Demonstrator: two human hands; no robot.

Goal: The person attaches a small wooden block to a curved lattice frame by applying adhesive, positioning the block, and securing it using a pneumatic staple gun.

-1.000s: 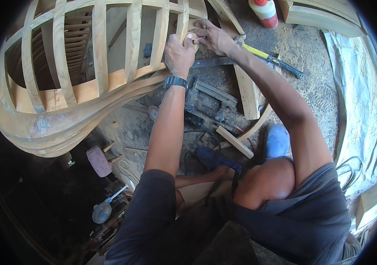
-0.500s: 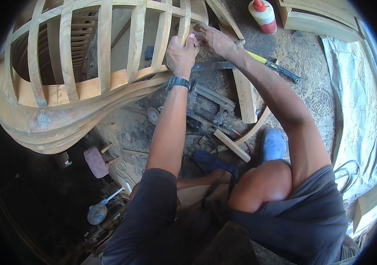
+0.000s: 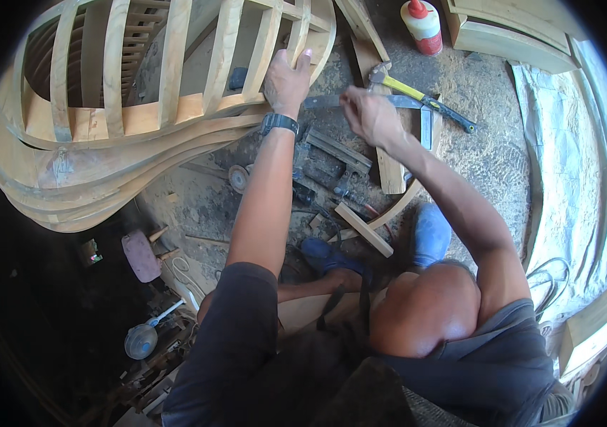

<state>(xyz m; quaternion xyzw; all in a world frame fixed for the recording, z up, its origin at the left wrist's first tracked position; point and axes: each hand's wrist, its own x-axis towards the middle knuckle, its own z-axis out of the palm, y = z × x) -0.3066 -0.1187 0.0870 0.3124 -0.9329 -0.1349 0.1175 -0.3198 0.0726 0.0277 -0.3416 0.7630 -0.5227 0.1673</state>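
My left hand (image 3: 288,84) is closed around an upright wooden slat (image 3: 297,39) at the right end of a large, curved, ribbed wooden frame (image 3: 168,117). Its thumb and a fingertip point up along the slat. Apart from the frame, my right hand (image 3: 375,119) hovers to the right with its fingers curled in; whatever they hold, if anything, is hidden. Under it lies an L-shaped metal tool (image 3: 403,102), like a carpenter's square, partly over a wooden board (image 3: 390,167). Just beyond that hand rests a hammer (image 3: 410,88) with a yellow and black handle.
A glue bottle (image 3: 423,28) with a red cap stands at the far right, near a wooden box (image 3: 510,35). Power tools (image 3: 332,153), a short wood strip (image 3: 364,229) and cords litter the dusty floor. A mallet (image 3: 141,255) and a small fan (image 3: 141,341) are at left.
My right hand has left the slat beside my left hand and moved down and right, over the metal tool. My left hand keeps its grip. The hammer head now shows.
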